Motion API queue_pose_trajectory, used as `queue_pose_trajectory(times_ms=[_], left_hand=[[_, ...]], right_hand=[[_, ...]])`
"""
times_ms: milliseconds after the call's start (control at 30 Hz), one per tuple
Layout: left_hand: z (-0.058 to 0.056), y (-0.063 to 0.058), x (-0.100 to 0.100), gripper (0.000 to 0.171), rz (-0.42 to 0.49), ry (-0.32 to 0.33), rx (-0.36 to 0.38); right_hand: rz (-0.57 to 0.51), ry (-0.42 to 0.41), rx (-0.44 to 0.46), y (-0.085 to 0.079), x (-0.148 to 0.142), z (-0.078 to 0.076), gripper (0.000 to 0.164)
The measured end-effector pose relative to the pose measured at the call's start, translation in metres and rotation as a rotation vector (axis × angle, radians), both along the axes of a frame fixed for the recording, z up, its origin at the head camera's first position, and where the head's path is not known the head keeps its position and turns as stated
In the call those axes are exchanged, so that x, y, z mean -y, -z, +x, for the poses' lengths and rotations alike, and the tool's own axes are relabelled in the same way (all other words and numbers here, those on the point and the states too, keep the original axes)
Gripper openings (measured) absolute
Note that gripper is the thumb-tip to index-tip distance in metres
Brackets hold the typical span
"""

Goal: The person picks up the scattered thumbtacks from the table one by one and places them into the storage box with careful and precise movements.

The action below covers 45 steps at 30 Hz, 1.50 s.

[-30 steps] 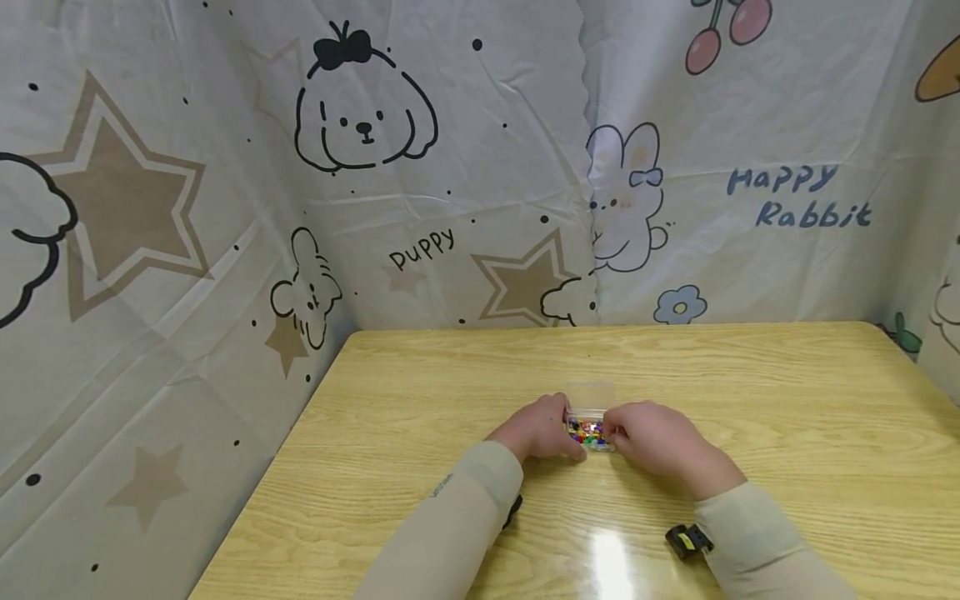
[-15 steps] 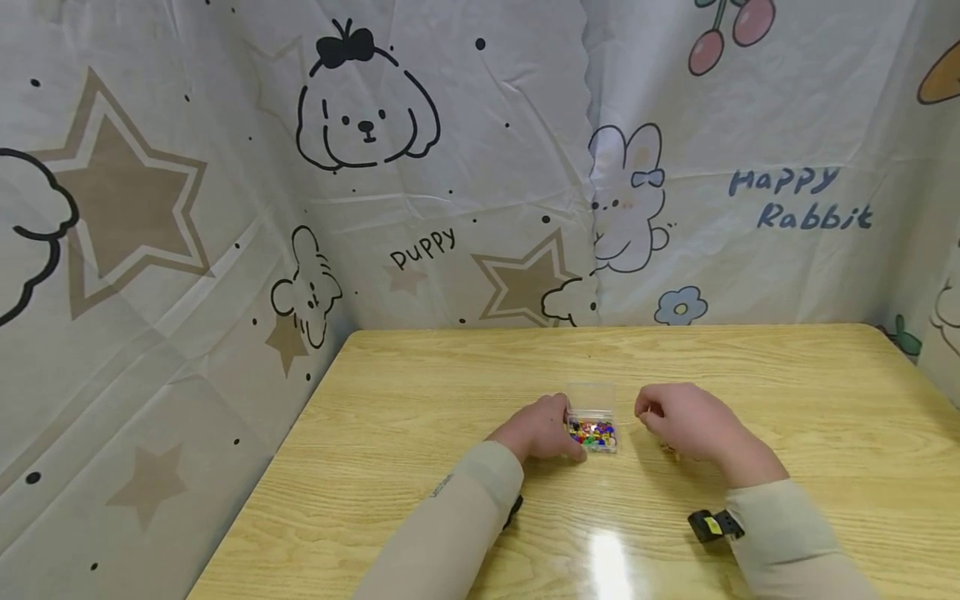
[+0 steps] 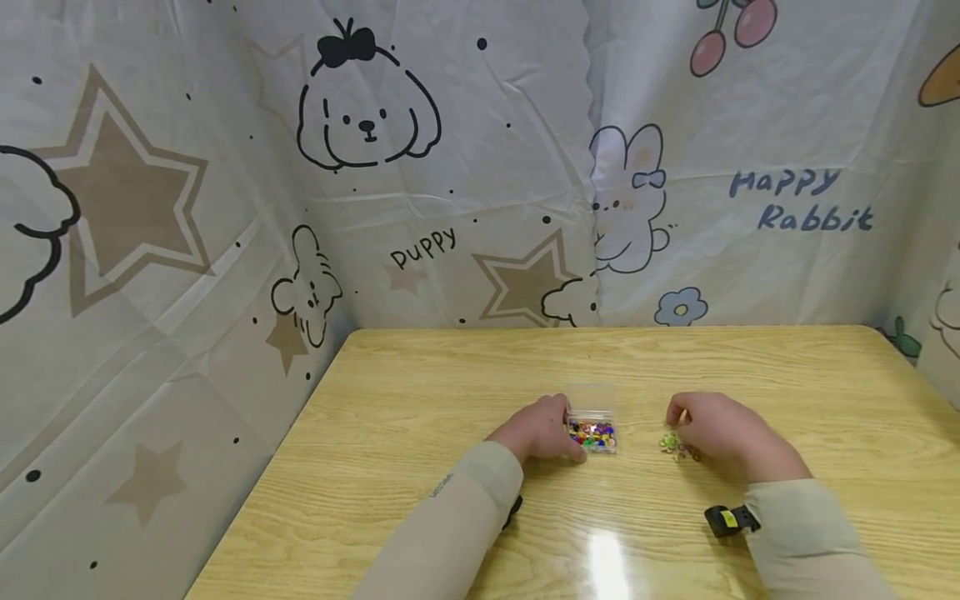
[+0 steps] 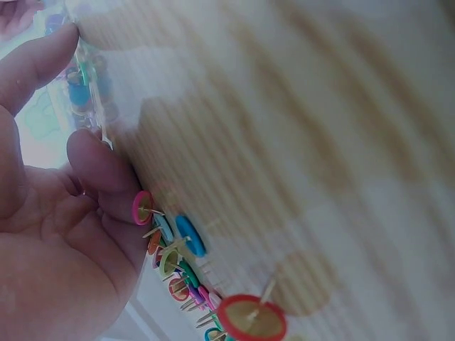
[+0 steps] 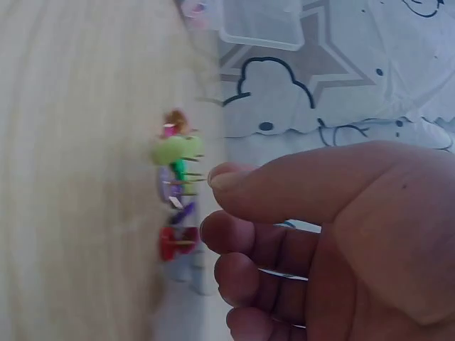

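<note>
The left hand (image 3: 538, 428) grips the box (image 3: 602, 451), and here's the right hand (image 3: 718, 427), thumb and fingertips apart, just by the loose tacks (image 3: 671, 445) on the table (image 3: 450, 379), apparently at the picking step, which calls for one careful pinch.

Beige sleeves (image 3: 804, 525), dark print (image 3: 441, 486) on left; black right-wrist camera (image 3: 717, 522), yellow label (image 3: 729, 518).

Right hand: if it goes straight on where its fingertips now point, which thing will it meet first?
The right hand would probably meet the pile of thumbtacks first, though the exact gap is unclear.
</note>
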<state>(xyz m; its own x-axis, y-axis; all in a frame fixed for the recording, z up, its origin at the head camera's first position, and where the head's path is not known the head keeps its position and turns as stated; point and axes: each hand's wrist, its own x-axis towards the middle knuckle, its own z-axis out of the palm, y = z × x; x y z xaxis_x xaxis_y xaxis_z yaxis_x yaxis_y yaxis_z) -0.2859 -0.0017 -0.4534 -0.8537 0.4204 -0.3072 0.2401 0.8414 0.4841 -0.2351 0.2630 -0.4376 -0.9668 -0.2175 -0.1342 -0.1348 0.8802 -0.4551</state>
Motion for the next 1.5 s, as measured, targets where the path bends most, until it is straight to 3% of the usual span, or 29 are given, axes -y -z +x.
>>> queue_pose_trajectory(times_ms=[200,533,900,1133,1300,1500], left_hand=[[0.0,0.002,0.0,0.052,-0.003,0.001,0.006],[-0.001,0.003,0.0,0.052,-0.001,-0.006,0.007],[0.001,0.001,0.001,0.052,-0.009,0.016,-0.004],[0.001,0.001,0.0,0.051,-0.006,0.011,0.0],[0.0,0.0,-0.001,0.051,-0.008,0.004,0.0],[-0.001,0.0,-0.001,0.052,0.001,0.003,-0.005]], right_hand=[[0.019,-0.027,-0.027,0.009,-0.001,-0.001,0.025],[-0.003,-0.017,-0.024,0.011,0.0,0.0,0.014],[0.074,-0.019,-0.116,0.007,0.0,-0.003,0.011],[0.022,-0.012,-0.122,0.001,0.014,-0.003,0.008],[-0.035,-0.059,-0.129,-0.001,0.029,-0.003,0.007],[-0.029,-0.114,-0.188,-0.001,0.046,-0.003,0.01]])
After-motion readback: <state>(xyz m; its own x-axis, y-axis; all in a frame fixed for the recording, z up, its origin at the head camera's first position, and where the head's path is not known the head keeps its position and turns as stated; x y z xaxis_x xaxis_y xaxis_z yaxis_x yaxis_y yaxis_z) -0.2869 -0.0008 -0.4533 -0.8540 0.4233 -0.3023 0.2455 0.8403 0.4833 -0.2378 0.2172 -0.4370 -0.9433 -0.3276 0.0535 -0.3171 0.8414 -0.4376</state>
